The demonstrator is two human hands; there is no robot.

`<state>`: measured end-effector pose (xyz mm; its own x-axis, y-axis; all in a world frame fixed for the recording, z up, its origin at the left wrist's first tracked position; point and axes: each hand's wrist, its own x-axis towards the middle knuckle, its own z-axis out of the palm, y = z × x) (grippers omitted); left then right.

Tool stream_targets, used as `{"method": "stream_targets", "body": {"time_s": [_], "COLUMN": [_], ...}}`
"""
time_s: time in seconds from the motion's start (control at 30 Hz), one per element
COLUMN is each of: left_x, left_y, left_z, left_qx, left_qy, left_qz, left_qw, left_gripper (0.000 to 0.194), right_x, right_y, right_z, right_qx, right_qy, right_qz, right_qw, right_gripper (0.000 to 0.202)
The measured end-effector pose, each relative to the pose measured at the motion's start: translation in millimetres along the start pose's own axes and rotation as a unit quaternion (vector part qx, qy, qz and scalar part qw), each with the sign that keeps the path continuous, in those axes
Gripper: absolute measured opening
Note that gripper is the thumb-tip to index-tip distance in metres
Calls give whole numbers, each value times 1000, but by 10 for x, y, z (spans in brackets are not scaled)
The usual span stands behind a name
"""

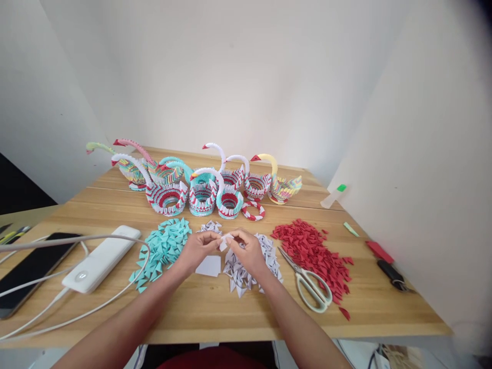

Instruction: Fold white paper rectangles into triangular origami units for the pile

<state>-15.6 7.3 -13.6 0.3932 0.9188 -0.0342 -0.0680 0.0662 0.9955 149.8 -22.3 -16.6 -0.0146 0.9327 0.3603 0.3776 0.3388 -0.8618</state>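
Between my two hands is a small piece of white paper [226, 242], pinched at both sides and partly covered by the fingers. My left hand [200, 248] grips its left side with thumb and forefinger. On the other side, my right hand [248, 251] is closed on the right edge. A stack of white paper slips [208, 266] lies on the table below the left hand. Beneath the right hand spreads a pile of folded white paper triangles [240, 274]. A smaller heap of white triangles [209, 227] sits just beyond the left hand.
Turquoise triangles [169, 243] lie left, red triangles [311, 246] right, beside scissors [311, 289]. Several folded-paper swans [169, 197] and a red-white ring [253, 210] stand behind. A white power bank [102, 259], cables and a black phone [34, 271] occupy the left; a key fob [392, 274] lies far right.
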Motion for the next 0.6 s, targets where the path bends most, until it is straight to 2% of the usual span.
{"method": "stream_targets", "body": {"time_s": [0.17, 0.33, 0.47, 0.6], "left_x": [7, 8, 3, 9], "left_y": [12, 29, 38, 4], "left_z": [-16, -24, -33, -44], "left_qx": [26, 20, -20, -81], "left_qy": [13, 22, 15, 5], "left_qz": [15, 2, -23, -45], "left_qw": [999, 1000, 999, 996], "left_gripper": [22, 22, 22, 20], "right_x": [5, 8, 15, 16], "right_y": [-1, 10, 37, 69], "right_z": [-5, -27, -76, -112], "right_qx": [-19, -60, -121, -160], "right_qy": [18, 26, 7, -17], "right_qz": [-29, -118, -204, -242], "right_qw": [999, 991, 971, 957], "right_gripper": [8, 9, 17, 26]}}
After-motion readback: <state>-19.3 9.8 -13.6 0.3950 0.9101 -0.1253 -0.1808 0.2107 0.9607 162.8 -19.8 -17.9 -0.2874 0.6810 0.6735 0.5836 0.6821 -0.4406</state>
